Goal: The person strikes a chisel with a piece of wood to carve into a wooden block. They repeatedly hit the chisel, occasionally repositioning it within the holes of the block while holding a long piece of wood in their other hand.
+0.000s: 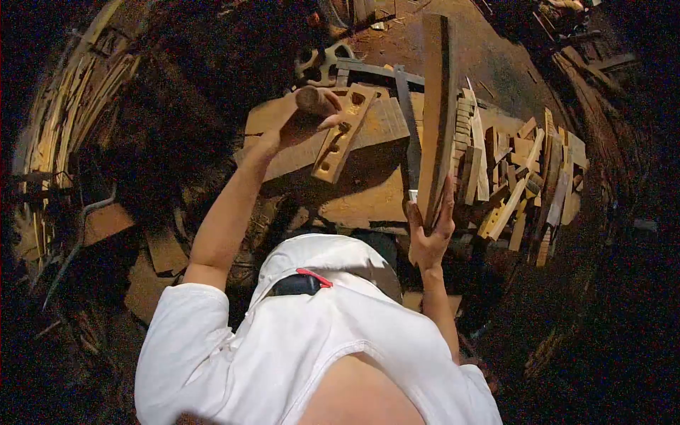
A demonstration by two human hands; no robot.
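My left hand (315, 117) is closed around a tool with a thick round wooden handle (309, 100), seen almost end-on; its working end is hard to make out. Beside those fingers lies a wooden block with several holes (330, 156), resting at an angle on a wider timber piece (386, 127). Wood chips sit around its upper hole. On the right, my right hand (431, 237) grips the lower end of a long wooden board (433, 120), which points away from me. A long flat grey blade (405, 113) runs along that board's left side.
Many offcuts and narrow strips (524, 177) are heaped at the right of the workbench (361, 202). A dark metal piece with curved openings (326, 62) is at the back. Thin sticks (71, 106) stand bundled at far left, near a bent metal rod (81, 219).
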